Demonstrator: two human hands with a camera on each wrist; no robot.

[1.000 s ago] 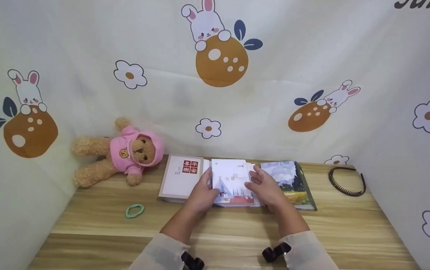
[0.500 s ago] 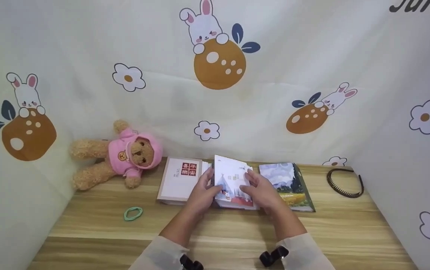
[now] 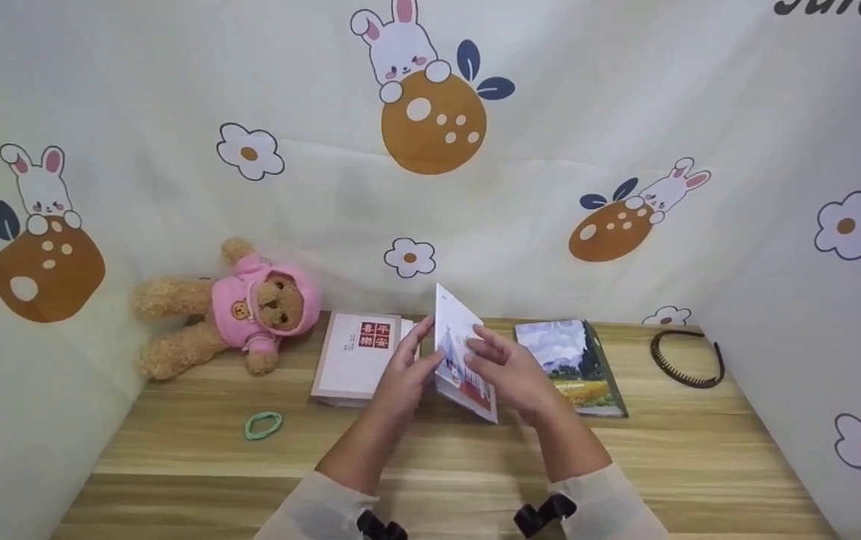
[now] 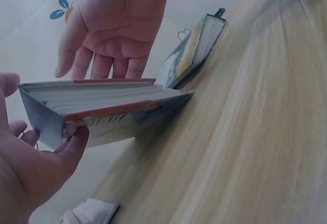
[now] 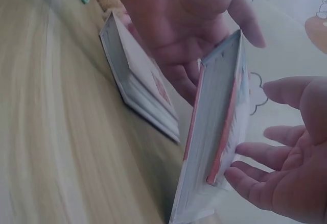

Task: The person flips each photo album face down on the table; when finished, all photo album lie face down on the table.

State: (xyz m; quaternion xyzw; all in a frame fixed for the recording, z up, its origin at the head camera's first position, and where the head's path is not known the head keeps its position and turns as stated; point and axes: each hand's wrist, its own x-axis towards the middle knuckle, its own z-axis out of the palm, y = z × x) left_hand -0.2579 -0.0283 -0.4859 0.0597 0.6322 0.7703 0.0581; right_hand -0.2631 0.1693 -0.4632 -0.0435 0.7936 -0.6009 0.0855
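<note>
A small hardcover book (image 3: 454, 341) with a white cover and a tent drawing stands tilted on its edge between both hands in the head view. My left hand (image 3: 406, 379) grips it by the spine, with the thumb on one cover, as the left wrist view shows. The fingers of my right hand (image 3: 513, 375) are extended beside the front cover. In the right wrist view two of its fingertips (image 5: 245, 183) meet that cover, and the book (image 5: 212, 127) spreads toward its page side with thick pages showing.
A white book with red characters (image 3: 344, 364) lies left of the hands. A landscape-covered book (image 3: 562, 367) lies right. Farther out are a plush bear in pink (image 3: 265, 296), a green hair tie (image 3: 248, 429) and a dark toothed headband (image 3: 663, 364). A printed cloth stands behind.
The book has turned from lying nearly flat, cover up, to standing on edge over the left hand. The right hand has loosened from its right edge onto the front cover.
</note>
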